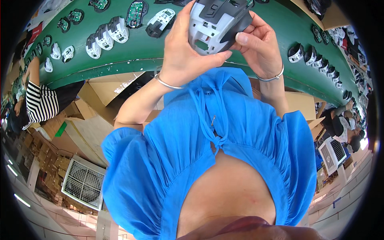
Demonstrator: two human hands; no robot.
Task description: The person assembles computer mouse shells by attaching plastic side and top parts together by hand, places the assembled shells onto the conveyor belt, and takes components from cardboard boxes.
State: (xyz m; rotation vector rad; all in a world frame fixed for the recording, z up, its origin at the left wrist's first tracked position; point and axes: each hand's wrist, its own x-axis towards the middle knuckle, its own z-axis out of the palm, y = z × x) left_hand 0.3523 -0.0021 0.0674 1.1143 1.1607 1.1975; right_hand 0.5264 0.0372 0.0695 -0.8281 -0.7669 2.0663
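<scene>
Gripping a grey-and-white mouse shell (216, 24) with both hands above the green conveyor belt (160, 52) — I am closing left hand (182, 50) fingers around its side while right hand (258, 44) is pinching the opposite edge, apparently steadying it upturned for inspection; similar mouse parts (106, 36) are lying on the belt.

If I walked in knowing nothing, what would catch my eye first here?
First, the two hands at top centre: the left hand and right hand together hold a grey and white computer mouse shell above a bright blue garment. Behind them curves a green conveyor belt, with more mouse parts in a row at upper left.
</scene>
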